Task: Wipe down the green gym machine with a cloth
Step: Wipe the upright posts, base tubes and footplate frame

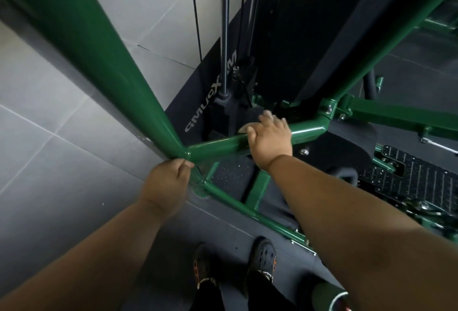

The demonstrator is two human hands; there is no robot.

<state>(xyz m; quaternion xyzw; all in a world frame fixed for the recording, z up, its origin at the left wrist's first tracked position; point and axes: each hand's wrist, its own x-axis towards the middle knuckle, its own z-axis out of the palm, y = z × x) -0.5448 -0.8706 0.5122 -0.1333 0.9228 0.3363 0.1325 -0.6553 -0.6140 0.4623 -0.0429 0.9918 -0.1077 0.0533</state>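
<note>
The green gym machine [104, 67] fills the view: a thick slanted post runs down to a joint, and a horizontal green bar [218, 146] leads right from it. My right hand [271, 138] lies over that bar, pressing a pale cloth [244, 128] of which only a small edge shows by the thumb. My left hand [168, 181] is curled around the frame just below the joint, fingers closed on the tube.
Black weight stack with steel guide rods [224, 38] and cables stands behind the bar. A black textured footplate [409, 179] sits at right. Grey tiled wall is at left. My two shoes [262, 258] stand on the dark floor mat below.
</note>
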